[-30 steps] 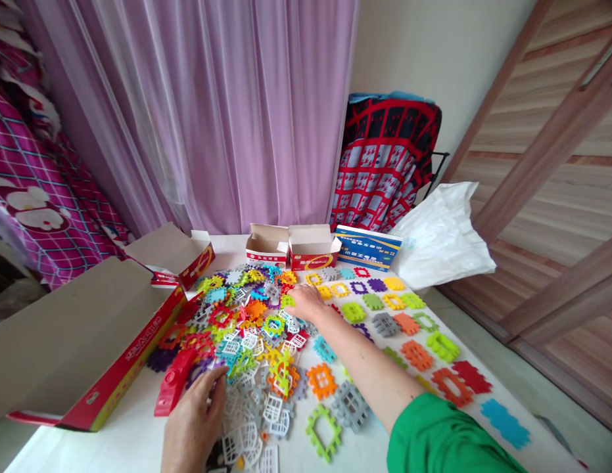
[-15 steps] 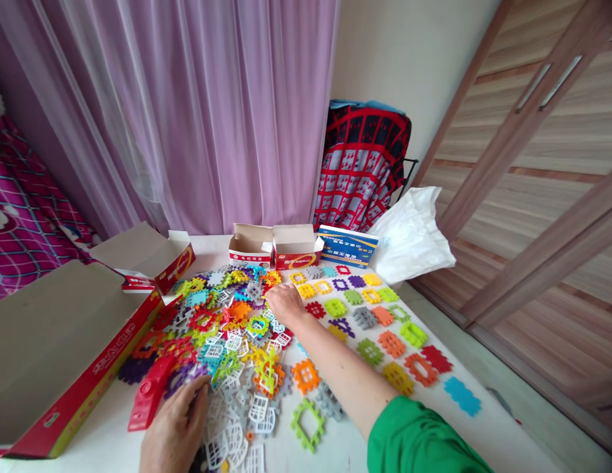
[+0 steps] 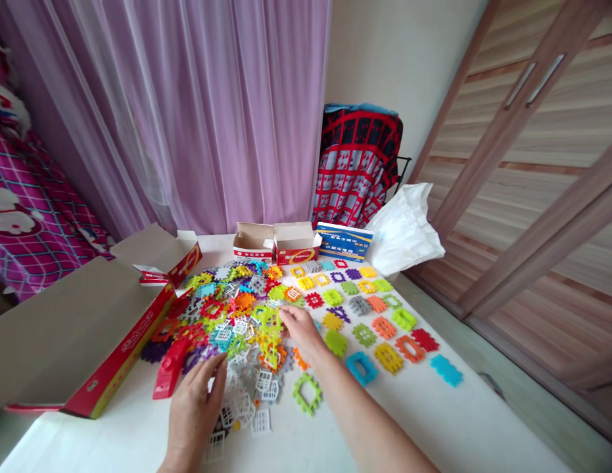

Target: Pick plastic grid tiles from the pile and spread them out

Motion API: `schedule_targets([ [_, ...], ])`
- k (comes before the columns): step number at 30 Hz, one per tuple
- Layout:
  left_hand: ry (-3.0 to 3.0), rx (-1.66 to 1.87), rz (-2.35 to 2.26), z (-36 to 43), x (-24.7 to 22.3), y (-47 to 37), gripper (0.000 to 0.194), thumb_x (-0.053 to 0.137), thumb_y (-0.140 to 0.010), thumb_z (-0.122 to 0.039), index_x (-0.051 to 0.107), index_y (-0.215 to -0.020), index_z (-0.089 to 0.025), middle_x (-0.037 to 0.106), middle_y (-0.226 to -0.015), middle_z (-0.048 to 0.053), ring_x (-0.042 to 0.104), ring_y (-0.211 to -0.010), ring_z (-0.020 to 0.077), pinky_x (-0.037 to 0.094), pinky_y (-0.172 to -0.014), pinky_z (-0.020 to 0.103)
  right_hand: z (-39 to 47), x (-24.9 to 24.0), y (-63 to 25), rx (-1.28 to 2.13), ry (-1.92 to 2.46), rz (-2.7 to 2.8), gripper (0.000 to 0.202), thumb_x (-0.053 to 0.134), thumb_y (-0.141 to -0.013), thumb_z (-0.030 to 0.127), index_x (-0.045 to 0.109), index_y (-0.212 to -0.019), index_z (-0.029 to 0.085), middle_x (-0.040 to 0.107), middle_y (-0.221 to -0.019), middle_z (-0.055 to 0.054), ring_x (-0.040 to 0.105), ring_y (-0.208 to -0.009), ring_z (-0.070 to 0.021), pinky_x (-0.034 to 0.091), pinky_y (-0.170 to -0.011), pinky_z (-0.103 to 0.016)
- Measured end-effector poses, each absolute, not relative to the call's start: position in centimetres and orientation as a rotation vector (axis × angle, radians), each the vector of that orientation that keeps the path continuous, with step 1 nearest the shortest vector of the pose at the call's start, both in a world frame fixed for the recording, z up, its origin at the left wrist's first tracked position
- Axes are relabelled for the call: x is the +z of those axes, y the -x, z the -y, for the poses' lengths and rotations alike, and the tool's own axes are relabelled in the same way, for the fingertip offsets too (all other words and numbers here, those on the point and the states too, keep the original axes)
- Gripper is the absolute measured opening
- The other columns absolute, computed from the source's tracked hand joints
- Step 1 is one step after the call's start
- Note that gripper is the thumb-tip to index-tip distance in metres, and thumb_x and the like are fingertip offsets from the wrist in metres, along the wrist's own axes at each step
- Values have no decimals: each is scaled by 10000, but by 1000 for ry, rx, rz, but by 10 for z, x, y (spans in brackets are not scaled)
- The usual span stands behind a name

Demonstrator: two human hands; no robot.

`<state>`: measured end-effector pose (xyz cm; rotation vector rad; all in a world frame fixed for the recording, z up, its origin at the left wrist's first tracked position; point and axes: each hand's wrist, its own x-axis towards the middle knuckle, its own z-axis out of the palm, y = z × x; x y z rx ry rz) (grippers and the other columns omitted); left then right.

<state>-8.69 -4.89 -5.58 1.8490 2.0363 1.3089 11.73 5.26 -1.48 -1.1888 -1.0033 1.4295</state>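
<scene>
My right hand [image 3: 300,328] pinches a lime-green square building block [image 3: 270,320] with a window opening, held just over the right side of a mixed pile of colourful notched blocks [image 3: 211,307]. Close to the pile's front edge is my left hand [image 3: 194,401], its fingers curled together; whatever they may hold is hidden. Clear and white lattice window pieces [image 3: 239,401] lie beside the left fingertips. A red plastic piece [image 3: 170,369] rests left of that hand. In front of my right forearm lies a green ring-shaped block [image 3: 307,394].
Several blocks lie spread in rows at right, among them a blue one [image 3: 446,370] and a red one [image 3: 424,339]. A large open box [image 3: 123,348] stands left. Small open boxes [image 3: 296,244], a blue box [image 3: 344,242] and a white bag [image 3: 401,230] line the back.
My right hand has drawn back from the pile's far right side toward me and now shows a lime-green block. My left hand stays by the clear pieces. The view has shifted slightly.
</scene>
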Motion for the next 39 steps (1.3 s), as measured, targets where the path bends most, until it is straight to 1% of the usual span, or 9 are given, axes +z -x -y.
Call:
schedule_targets([
  [3,-1653,1256,-1851,55,-48,70,413,556,-813,-604,750,-945,-263,772,-890,28,689,-669,178,541,-600,260,-23,-19,-107,1459,1179,995,302,676,-654,426,672,-841,189,597,-687,34,564,-591,-108,500,-486,-210],
  [5,-1504,1222,-1723,58,-46,61,507,583,-762,-683,743,-943,-237,748,-775,22,660,-618,175,524,-554,259,-6,-25,-101,1481,1165,1006,295,657,-686,420,664,-873,192,626,-715,27,583,-593,-112,512,-495,-218],
  [10,-1227,1173,-1570,61,-48,48,613,630,-664,-767,703,-858,-190,539,-485,-39,490,-438,122,388,-418,219,19,-38,-97,1437,1172,1034,294,623,-750,400,638,-970,205,669,-793,11,628,-639,-138,526,-502,-234],
  [15,-1092,1142,-1486,61,-45,46,624,640,-618,-792,640,-767,-186,496,-469,-51,381,-408,81,288,-402,189,37,-36,-111,1093,1220,1376,355,577,-805,348,640,-1133,228,707,-908,-20,678,-747,-158,554,-632,-260],
  [19,-1022,1093,-1414,62,-39,46,633,639,-593,-807,598,-724,-189,480,-461,-58,340,-395,68,255,-407,185,52,-34,-121,745,1244,1666,506,692,-718,304,625,-1216,244,689,-1124,-61,678,-881,-184,559,-721,-279],
  [22,-976,1076,-1386,63,-35,43,642,652,-563,-813,584,-711,-192,469,-451,-65,329,-386,63,242,-399,184,59,-38,-124,607,1297,1755,605,737,-680,305,592,-1264,239,680,-1140,-71,666,-937,-211,560,-801,-327],
  [26,-988,1038,-1372,65,-30,36,635,643,-578,-813,563,-707,-196,455,-443,-66,325,-391,66,204,-401,186,62,-43,-125,494,1337,1784,596,733,-696,304,582,-1266,210,679,-1145,-93,660,-951,-227,536,-891,-371],
  [34,-1044,980,-1293,67,-28,30,630,612,-621,-818,573,-722,-197,431,-457,-73,314,-407,67,190,-423,200,64,-52,-134,413,1392,1765,476,718,-725,300,610,-1182,216,703,-994,-58,666,-851,-190,536,-786,-297],
  [39,-1078,970,-1287,69,-27,25,579,656,-627,-767,585,-698,-197,446,-485,-67,340,-423,71,196,-412,202,64,-51,-139,371,1451,1742,454,726,-720,299,606,-1149,208,699,-994,-64,661,-796,-180,527,-728,-290],
])
